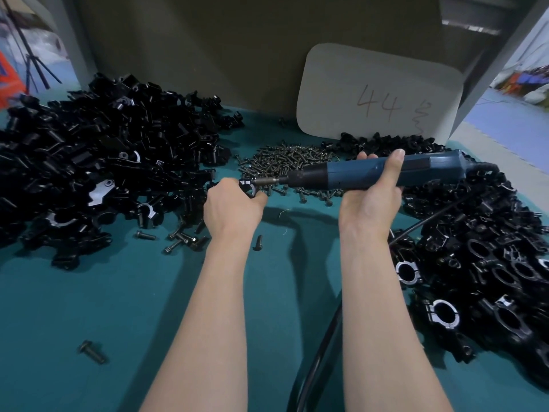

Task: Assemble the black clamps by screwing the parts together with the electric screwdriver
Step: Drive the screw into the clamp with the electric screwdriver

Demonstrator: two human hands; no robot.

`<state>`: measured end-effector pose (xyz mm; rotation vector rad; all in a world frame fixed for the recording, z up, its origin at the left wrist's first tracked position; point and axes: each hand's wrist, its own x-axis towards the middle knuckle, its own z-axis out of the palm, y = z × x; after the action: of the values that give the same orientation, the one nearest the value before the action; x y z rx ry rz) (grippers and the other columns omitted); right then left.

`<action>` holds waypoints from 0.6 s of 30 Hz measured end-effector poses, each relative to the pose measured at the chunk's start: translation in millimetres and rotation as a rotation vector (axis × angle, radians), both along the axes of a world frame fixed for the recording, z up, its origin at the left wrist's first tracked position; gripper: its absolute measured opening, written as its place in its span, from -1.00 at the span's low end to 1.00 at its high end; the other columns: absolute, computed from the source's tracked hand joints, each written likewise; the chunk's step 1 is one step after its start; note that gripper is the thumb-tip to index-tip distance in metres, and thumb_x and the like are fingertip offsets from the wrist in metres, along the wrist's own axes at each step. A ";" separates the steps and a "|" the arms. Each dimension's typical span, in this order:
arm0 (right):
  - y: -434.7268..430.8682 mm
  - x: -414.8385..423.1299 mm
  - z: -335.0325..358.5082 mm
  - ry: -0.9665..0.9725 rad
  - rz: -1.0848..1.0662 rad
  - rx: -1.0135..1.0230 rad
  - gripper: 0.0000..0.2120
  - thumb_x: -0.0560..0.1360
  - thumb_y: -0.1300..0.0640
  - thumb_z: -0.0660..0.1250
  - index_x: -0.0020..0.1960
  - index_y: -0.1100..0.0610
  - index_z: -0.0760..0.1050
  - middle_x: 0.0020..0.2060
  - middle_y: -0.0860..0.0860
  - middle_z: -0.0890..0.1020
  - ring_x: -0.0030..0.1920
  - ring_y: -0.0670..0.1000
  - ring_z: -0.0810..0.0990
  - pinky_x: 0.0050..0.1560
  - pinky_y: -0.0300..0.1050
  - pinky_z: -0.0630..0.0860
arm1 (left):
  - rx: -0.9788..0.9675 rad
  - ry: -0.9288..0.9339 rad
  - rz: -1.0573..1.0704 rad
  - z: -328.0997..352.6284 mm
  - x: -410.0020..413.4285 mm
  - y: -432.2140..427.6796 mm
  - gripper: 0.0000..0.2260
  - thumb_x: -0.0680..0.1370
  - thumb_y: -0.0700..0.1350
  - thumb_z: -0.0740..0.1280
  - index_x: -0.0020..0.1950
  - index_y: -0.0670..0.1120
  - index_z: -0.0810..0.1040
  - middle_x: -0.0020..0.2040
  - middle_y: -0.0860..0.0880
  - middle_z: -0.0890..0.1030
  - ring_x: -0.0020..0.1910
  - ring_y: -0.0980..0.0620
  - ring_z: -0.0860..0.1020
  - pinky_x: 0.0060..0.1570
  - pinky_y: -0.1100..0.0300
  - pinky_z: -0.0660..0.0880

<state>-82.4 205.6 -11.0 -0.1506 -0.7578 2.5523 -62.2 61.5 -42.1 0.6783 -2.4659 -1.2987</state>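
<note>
My left hand grips a small black clamp above the teal table, near its middle. My right hand is wrapped around a blue electric screwdriver held level and pointing left. The metal bit of the screwdriver touches the right side of the clamp. Most of the clamp is hidden inside my fingers. Behind the tool lies a heap of dark screws.
A big pile of loose black clamp parts fills the left of the table. Assembled clamps are heaped on the right. A pale card marked 44 leans at the back. The tool's black cable runs down toward me. Stray screws lie on the teal table surface.
</note>
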 end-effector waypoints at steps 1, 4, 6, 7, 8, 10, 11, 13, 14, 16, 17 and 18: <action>-0.5 -0.5 0.1 0.005 -0.006 -0.005 -0.79 0.60 0.06 0.25 0.14 0.14 0.34 -0.12 0.04 0.53 -0.23 -0.11 0.65 -0.22 -0.29 0.56 | -0.004 0.002 0.002 0.1 -0.1 -0.2 -0.87 0.47 -0.07 0.39 -0.15 -0.13 0.55 -0.18 -0.13 0.66 -0.19 -0.14 0.61 -0.29 0.17 0.41; -1.3 -1.1 -0.6 0.005 -0.003 0.004 -0.82 0.60 0.05 0.25 0.11 0.13 0.35 -0.12 0.04 0.53 -0.22 -0.10 0.65 -0.21 -0.29 0.56 | -0.011 0.002 0.005 -0.1 -0.5 -0.5 -0.85 0.47 -0.06 0.39 -0.11 -0.15 0.57 -0.19 -0.13 0.65 -0.19 -0.15 0.61 -0.28 0.16 0.43; -1.5 -1.0 -1.3 -0.003 0.004 0.009 -0.83 0.59 0.05 0.25 0.10 0.12 0.35 -0.12 0.04 0.53 -0.16 -0.06 0.64 -0.19 -0.26 0.58 | -0.017 0.003 0.007 -0.3 -0.8 -0.3 -0.84 0.47 -0.06 0.39 -0.12 -0.15 0.55 -0.20 -0.11 0.64 -0.19 -0.15 0.61 -0.30 0.16 0.41; -1.3 -1.1 -1.2 -0.005 0.006 0.012 -0.82 0.59 0.04 0.25 0.10 0.11 0.35 -0.11 0.04 0.53 -0.13 -0.05 0.64 -0.17 -0.26 0.58 | -0.019 0.002 0.007 -0.4 -1.0 0.1 -0.84 0.47 -0.05 0.39 -0.12 -0.15 0.55 -0.20 -0.11 0.64 -0.19 -0.15 0.61 -0.31 0.17 0.40; -1.1 -1.0 -0.9 -0.007 0.006 0.014 -0.82 0.59 0.04 0.25 0.10 0.11 0.35 -0.11 0.04 0.53 -0.11 -0.04 0.63 -0.15 -0.25 0.58 | -0.020 0.001 0.008 -0.4 -1.2 0.3 -0.84 0.47 -0.05 0.39 -0.10 -0.15 0.56 -0.19 -0.11 0.64 -0.18 -0.15 0.61 -0.30 0.16 0.41; -1.3 -1.1 0.1 -0.007 0.008 0.019 -0.83 0.59 0.04 0.25 0.10 0.10 0.35 -0.10 0.04 0.53 -0.08 -0.03 0.63 -0.11 -0.23 0.58 | -0.026 0.002 0.010 0.1 -1.4 0.0 -0.83 0.47 -0.05 0.39 -0.07 -0.14 0.58 -0.18 -0.12 0.65 -0.19 -0.15 0.60 -0.29 0.16 0.41; -1.3 -1.1 0.4 -0.007 0.010 0.024 -0.83 0.59 0.04 0.25 0.10 0.10 0.35 -0.09 0.04 0.53 -0.06 -0.02 0.63 -0.08 -0.22 0.58 | -0.029 0.003 0.012 0.4 -1.5 0.1 -0.83 0.47 -0.04 0.39 -0.07 -0.14 0.58 -0.18 -0.12 0.65 -0.19 -0.14 0.60 -0.29 0.16 0.41; -1.3 -0.5 0.6 -0.011 0.015 0.028 -0.83 0.60 0.03 0.25 0.11 0.09 0.35 -0.08 0.04 0.53 -0.03 -0.01 0.63 -0.07 -0.22 0.58 | -0.037 0.007 0.012 1.2 -1.6 0.0 -0.82 0.47 -0.03 0.40 -0.06 -0.13 0.59 -0.17 -0.12 0.66 -0.17 -0.14 0.60 -0.28 0.16 0.41; -1.3 -0.4 0.2 -0.013 0.018 0.030 -0.82 0.60 0.03 0.25 0.11 0.10 0.35 -0.08 0.04 0.54 -0.02 0.00 0.63 -0.07 -0.22 0.58 | -0.043 0.008 0.013 1.6 -1.5 -0.1 -0.82 0.47 -0.03 0.40 -0.06 -0.13 0.59 -0.17 -0.12 0.66 -0.18 -0.14 0.60 -0.27 0.16 0.41; -0.9 -0.6 -0.4 -0.018 0.018 0.032 -0.82 0.60 0.03 0.25 0.12 0.09 0.35 -0.07 0.05 0.54 -0.01 0.01 0.63 -0.07 -0.22 0.58 | -0.048 0.009 0.012 2.0 -1.4 0.4 -0.81 0.47 -0.02 0.40 -0.06 -0.13 0.59 -0.17 -0.12 0.66 -0.17 -0.14 0.59 -0.27 0.15 0.41; -1.1 -0.3 -0.2 -0.018 0.019 0.031 -0.82 0.60 0.03 0.25 0.12 0.09 0.35 -0.07 0.05 0.54 -0.01 0.01 0.63 -0.08 -0.22 0.58 | -0.049 0.008 0.010 1.9 -1.4 0.3 -0.81 0.47 -0.03 0.40 -0.05 -0.13 0.59 -0.17 -0.12 0.66 -0.16 -0.14 0.60 -0.26 0.15 0.42; -1.6 0.0 -0.1 -0.015 0.019 0.033 -0.83 0.60 0.03 0.24 0.12 0.09 0.36 -0.06 0.05 0.54 -0.01 0.01 0.63 -0.07 -0.22 0.58 | -0.051 0.004 0.007 1.8 -1.2 0.2 -0.81 0.47 -0.03 0.40 -0.05 -0.13 0.59 -0.17 -0.12 0.66 -0.15 -0.14 0.61 -0.25 0.15 0.44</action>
<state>-82.4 204.0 -11.1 -0.1527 -0.8101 2.5582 -63.4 61.7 -40.3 0.6698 -2.4820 -1.2293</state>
